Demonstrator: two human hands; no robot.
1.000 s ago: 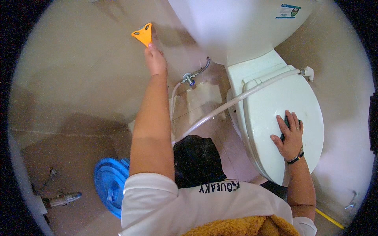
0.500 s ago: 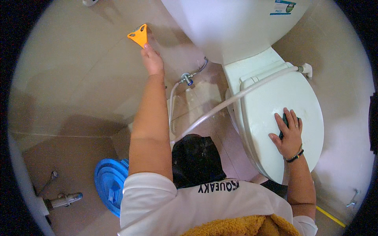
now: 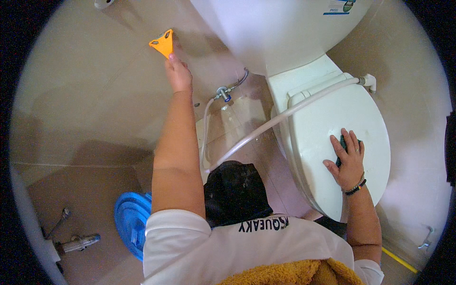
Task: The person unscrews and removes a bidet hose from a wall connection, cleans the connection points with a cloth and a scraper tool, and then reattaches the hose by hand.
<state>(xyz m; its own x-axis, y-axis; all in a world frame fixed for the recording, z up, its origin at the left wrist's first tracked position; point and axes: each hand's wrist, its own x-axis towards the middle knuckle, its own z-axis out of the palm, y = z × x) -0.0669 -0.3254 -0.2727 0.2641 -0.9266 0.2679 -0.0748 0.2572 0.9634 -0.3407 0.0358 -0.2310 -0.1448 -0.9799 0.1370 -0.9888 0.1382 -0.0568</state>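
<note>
My left hand (image 3: 179, 76) is closed round the handle of an orange scraper (image 3: 163, 43) with a flared, triangular head. That head lies against or very close to the beige wall (image 3: 114, 71); contact cannot be told. On the closed white toilet lid (image 3: 342, 109), my right hand (image 3: 349, 164) presses a dark green scouring pad (image 3: 340, 151). The pad is mostly covered by my spread fingers. Across the back of the lid lies a white hose (image 3: 289, 111), its spray head (image 3: 368, 81) resting at the right edge.
A shut-off valve (image 3: 223, 93) with thin hoses sits low on the wall. The white cistern (image 3: 280, 33) rises behind the lid. A blue plastic lid or basin (image 3: 128, 223) is at lower left, near a wall-mounted tap (image 3: 78, 243). A yellow strip (image 3: 399, 260) lies at lower right.
My left hand and the scraper have shifted slightly to the left along the wall. My right hand and the pad stay practically in place on the lid.
</note>
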